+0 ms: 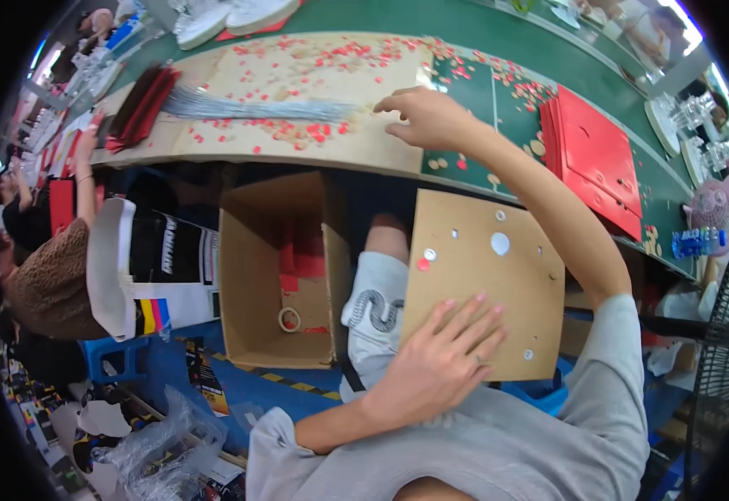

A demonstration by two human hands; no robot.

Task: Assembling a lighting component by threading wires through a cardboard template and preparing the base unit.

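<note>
My left hand (444, 355) lies flat, fingers spread, on a brown board (498, 288) pierced by several holes, a large one near its top. The board slants over my lap. Above the worktable my right hand (425, 118) reaches out with thumb and fingers apart and nothing visible between them. Close to its fingertips end the loose tips of a bundle of thin silvery wire-like strands (248, 107). Small red and tan discs (306, 132) are scattered around the strands. To the right of my right forearm sits a stack of red panels (594, 159) with punched holes.
An open cardboard box (235, 275) with red scraps stands left of my legs. Dark red folded pieces (143, 108) lie at the table's left, beside another person's hand (89, 138). White shoes (231, 18) sit across the table. A black mesh fan guard (719, 334) borders the right.
</note>
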